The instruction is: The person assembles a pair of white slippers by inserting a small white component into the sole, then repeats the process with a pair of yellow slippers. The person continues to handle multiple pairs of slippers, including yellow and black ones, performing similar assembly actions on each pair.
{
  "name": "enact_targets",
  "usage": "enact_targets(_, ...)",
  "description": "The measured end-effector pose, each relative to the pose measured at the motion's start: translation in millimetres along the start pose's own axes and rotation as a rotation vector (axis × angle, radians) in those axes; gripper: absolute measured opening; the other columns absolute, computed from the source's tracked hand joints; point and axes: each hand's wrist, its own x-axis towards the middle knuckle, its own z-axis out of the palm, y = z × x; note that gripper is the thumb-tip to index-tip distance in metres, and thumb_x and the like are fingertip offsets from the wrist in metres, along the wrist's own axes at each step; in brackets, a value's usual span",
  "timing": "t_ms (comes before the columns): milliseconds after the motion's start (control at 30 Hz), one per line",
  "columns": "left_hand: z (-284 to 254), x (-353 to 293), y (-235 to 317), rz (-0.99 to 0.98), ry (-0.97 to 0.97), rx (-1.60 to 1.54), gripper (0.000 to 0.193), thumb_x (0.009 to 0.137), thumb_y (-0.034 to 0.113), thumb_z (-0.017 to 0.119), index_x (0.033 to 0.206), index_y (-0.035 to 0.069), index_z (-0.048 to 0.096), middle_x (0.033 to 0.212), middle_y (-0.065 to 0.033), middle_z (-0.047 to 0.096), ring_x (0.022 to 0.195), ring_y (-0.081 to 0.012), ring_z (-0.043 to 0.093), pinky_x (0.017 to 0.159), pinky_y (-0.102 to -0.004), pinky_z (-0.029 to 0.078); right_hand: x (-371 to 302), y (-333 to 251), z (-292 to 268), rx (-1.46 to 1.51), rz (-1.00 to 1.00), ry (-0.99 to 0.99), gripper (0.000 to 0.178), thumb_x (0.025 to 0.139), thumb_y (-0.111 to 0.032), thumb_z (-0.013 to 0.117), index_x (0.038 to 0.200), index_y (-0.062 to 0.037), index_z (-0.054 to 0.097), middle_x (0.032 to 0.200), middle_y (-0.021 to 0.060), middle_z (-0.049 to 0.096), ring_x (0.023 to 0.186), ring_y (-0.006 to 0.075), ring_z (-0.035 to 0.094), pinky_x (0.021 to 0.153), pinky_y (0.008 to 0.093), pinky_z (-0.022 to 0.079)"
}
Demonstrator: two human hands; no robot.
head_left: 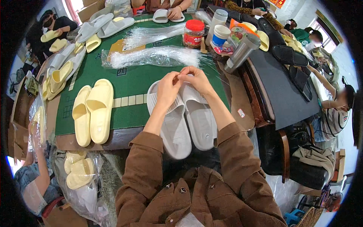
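A pair of grey slippers (176,140) lies in front of me at the table's near edge, side by side, toes away from me. Over their toe ends, my left hand (168,90) and my right hand (197,80) meet with fingertips pinched together. What they pinch is too small and hidden to make out. Just beyond my fingers lies a bundle of thin clear plastic strands (155,57) in a clear bag, with a second strand bundle (151,34) behind it. To the left of my hands rests a pale yellow pair of slippers (100,117).
The green-topped table (128,83) carries a red-lidded jar (193,33), a paper cup (220,36) and a steel tumbler (242,53) at right. More grey and yellow slippers (60,75) are stacked along the left edge. Black slippers (290,56) lie on a dark table. Several people work around.
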Motion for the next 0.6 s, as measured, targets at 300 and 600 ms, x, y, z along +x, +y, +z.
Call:
enact_targets(300,-1,1,-7,-0.02,0.102,0.108,0.014,0.083,0.013,0.062,0.086,0.0,0.066,0.081,-0.0127,0.064,0.076,-0.0289,0.06,0.07,-0.0391,0.047,-2,-12,-7,0.384,0.11,0.26,0.011,0.092,-0.015,0.06,0.094,-0.0049,0.059,0.101,0.0096,0.067,0.09,0.0172,0.064,0.071,0.0238,0.048)
enact_targets(600,11,1,-18,0.015,0.071,0.349,0.014,0.08,0.015,0.063,0.091,0.006,0.065,0.083,-0.0093,0.067,0.089,-0.0307,0.058,0.078,-0.0431,0.045,-6,-11,-50,0.662,-0.165,0.588,0.014,0.097,-0.017,0.055,0.093,-0.0032,0.054,0.082,0.0069,0.062,0.079,0.0212,0.066,0.069,0.0293,0.056)
